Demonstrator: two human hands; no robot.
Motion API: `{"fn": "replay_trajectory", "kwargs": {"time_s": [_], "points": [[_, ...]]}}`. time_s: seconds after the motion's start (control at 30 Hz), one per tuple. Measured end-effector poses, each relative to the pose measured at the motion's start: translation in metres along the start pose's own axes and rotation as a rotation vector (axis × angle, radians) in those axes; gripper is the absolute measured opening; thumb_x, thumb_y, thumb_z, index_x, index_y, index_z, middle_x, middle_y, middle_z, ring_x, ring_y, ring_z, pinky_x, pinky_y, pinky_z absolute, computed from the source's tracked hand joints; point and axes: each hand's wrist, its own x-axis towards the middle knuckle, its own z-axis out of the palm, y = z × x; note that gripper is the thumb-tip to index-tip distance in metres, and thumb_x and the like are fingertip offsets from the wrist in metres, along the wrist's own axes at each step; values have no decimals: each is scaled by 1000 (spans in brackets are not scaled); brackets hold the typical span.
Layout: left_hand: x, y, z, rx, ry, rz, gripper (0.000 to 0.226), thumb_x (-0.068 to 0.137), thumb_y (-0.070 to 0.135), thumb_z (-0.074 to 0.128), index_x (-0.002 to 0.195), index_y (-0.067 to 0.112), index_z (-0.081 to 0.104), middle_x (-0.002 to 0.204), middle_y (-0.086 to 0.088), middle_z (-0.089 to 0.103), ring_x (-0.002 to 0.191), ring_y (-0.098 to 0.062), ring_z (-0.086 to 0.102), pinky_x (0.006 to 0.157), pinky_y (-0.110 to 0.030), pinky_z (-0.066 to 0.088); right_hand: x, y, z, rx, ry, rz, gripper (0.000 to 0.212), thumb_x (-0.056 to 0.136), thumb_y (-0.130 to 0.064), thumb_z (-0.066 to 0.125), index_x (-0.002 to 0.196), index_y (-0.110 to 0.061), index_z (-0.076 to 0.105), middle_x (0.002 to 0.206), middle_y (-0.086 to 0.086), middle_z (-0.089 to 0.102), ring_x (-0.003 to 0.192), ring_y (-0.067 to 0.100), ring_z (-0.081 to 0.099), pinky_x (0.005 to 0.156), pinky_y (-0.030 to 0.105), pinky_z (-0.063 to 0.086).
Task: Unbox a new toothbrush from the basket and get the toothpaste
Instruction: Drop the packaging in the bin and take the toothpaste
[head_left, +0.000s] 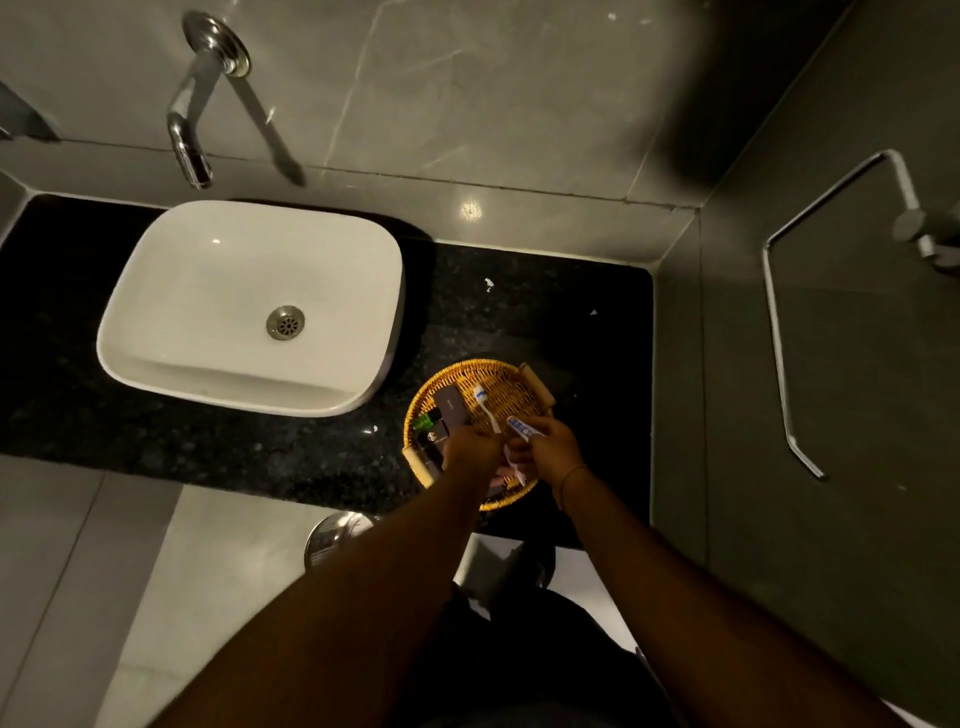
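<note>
Left hand (470, 449) grips toothbrush (488, 410) — right hand (550, 447) toothpaste (521, 427) — over basket (511, 376).

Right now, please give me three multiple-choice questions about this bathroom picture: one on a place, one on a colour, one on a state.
1. Where does the basket stand?
A. inside the sink
B. on the counter, right of the sink
C. on the floor

2. What colour is the sink?
A. white
B. green
C. red

3. What is in the right hand?
A. nothing
B. a towel
C. the toothpaste

Answers: 1 B, the basket sits on the dark counter; 2 A, its bowl is white; 3 C, the toothpaste sticks out of the closed fingers.
</note>
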Motion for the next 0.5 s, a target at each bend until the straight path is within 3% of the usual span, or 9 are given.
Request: {"fn": "replay_trajectory", "kwargs": {"time_s": [0.07,0.17,0.3,0.5], "points": [[2,-2,-2,49,29,30,27,106,19,62,105,-5,73,100,-28,80,89,-46,81,86,-58,67,2,1,3,68,28,14,28,101,-13,71,123,3,69,118,37,72,67,28,64,85,53,63],[5,-3,-4,129,71,86,29,103,21,66,100,-6,76,93,-27,80,86,-45,81,81,-57,68,7,0,6,85,99,11,9,99,-12,73,95,-4,72,111,32,76,69,33,71,75,48,63],[6,-3,-6,295,114,205,29,104,24,64,97,-1,76,84,-18,80,75,-34,80,75,-46,69,17,7,4,-60,221,-4,19,103,-6,61,107,9,73,109,34,77,89,44,77,89,56,63],[6,-5,-8,443,142,304,32,107,26,57,97,4,76,82,-9,76,77,-24,75,63,-30,53,18,10,2,-325,301,-4,37,99,-32,70,111,1,79,107,19,81,100,37,79,89,51,65]]}}
